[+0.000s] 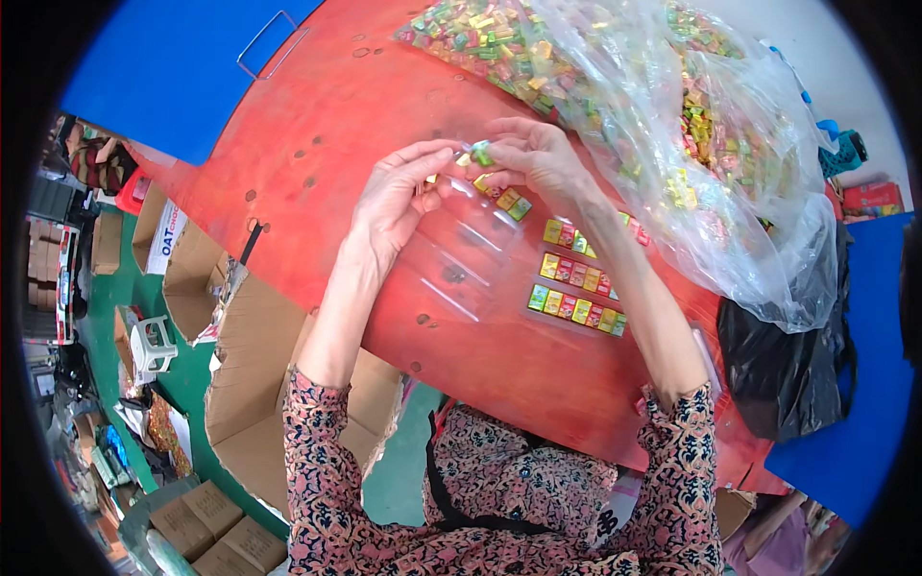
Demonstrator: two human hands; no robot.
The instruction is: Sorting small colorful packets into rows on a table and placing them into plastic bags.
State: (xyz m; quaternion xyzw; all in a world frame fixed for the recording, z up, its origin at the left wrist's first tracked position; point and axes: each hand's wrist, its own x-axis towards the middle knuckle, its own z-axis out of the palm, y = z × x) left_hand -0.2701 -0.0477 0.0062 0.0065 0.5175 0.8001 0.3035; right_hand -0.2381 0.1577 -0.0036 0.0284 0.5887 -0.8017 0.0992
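Observation:
My left hand [394, 192] is closed in a pinch above the red table, its fingertips almost meeting those of my right hand. What it grips is mostly hidden; a bit of yellow shows under the fingers. Pinched in my right hand [543, 161] is a small green box [481, 152]. Below the hands lie clear plastic trays [461, 235] in long narrow strips, the far one partly filled with small coloured boxes [519, 207]. Right of these, beside my right forearm, several rows of small yellow, red and green boxes [576, 309] sit in clear trays.
A big clear plastic bag [624, 86] and a heap of small coloured boxes [480, 38] cover the far right. A black plastic bag [783, 370] hangs at the right edge. Open cardboard cartons [254, 384] stand left of the table, with a white stool [154, 348] beyond.

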